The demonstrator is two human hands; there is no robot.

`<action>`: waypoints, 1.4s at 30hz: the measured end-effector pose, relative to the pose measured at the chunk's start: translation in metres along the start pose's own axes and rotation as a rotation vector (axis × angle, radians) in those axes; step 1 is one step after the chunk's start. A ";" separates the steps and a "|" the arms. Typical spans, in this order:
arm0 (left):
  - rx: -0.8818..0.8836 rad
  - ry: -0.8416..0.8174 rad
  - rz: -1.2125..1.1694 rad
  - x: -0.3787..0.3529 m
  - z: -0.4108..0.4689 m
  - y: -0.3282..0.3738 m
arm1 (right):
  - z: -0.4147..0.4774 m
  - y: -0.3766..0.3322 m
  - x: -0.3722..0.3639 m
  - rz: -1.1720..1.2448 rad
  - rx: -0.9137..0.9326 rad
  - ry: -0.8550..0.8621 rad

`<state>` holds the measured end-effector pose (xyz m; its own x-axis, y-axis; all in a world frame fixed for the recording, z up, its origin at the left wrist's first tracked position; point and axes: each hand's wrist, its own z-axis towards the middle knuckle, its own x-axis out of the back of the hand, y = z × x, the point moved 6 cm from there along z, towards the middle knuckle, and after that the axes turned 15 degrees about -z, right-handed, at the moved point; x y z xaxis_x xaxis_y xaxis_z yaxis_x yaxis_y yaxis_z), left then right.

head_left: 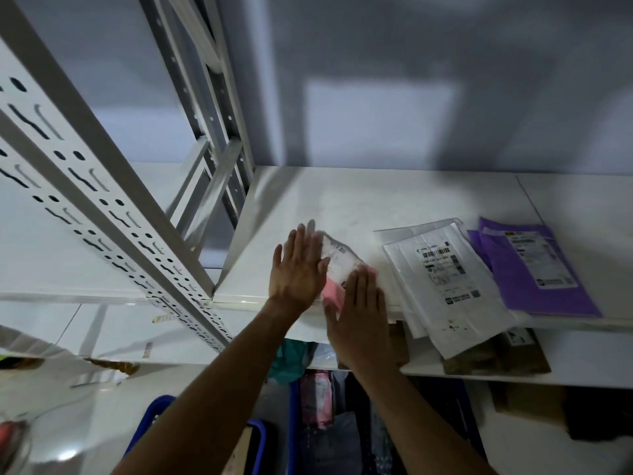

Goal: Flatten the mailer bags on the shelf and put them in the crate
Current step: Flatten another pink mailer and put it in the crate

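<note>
Pressed down with left grip and right grip, both released and flat-fingered, on pink mailer bag at front of shelf, just beside white mailer bag, then purple mailer bag; noted blue crate below.

Bare left forearm and right forearm, left grip and right grip equally unclothed.

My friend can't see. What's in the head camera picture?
Left hand and right hand press a pink mailer bag flat on a white shelf. A white mailer and purple mailer lie beside it; a blue crate sits below.
</note>
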<state>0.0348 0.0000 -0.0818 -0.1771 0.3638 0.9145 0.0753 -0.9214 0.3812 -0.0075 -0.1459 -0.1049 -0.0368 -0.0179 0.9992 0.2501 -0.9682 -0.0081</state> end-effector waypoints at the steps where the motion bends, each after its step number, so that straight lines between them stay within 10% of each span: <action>1: 0.046 0.048 -0.002 0.003 -0.001 0.004 | -0.011 -0.005 0.000 -0.005 -0.004 -0.004; 10: -0.128 0.039 -0.197 -0.021 -0.014 0.018 | 0.008 0.008 0.050 0.212 0.068 0.231; 16: -0.242 -0.043 -0.088 -0.027 -0.017 0.013 | 0.062 -0.005 0.030 0.254 0.250 0.088; 34: -0.061 -0.045 -0.083 -0.027 -0.023 0.016 | 0.073 -0.001 0.004 0.067 0.269 0.016; 42: 0.174 0.170 -0.479 0.004 -0.040 0.024 | 0.071 0.011 0.014 -0.050 0.431 -0.028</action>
<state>-0.0030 -0.0262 -0.0738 -0.3864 0.6974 0.6036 0.1060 -0.6165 0.7802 0.0634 -0.1390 -0.0877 -0.0348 0.0389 0.9986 0.6302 -0.7747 0.0521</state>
